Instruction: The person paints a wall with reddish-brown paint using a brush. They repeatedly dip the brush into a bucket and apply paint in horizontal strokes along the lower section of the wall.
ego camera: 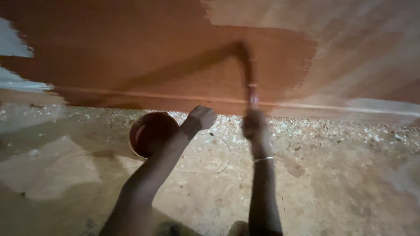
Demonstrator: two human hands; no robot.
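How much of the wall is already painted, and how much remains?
Done: a broad dark brown painted area covers the left and middle of the wall. In hand: the right hand holds a blurred brush against the paint's right part; the left hand is a fist beside the paint bucket. Left: the paler upper right area and a pale patch at the far left.

brush (250,72): long thin handle, blurred, standing almost upright against the wall, bristle end at the top on the wet red-brown paint, lower end held in the right hand.
bucket (151,133): small and round, red-brown inside, tilted on the gritty floor, just beside the left hand.
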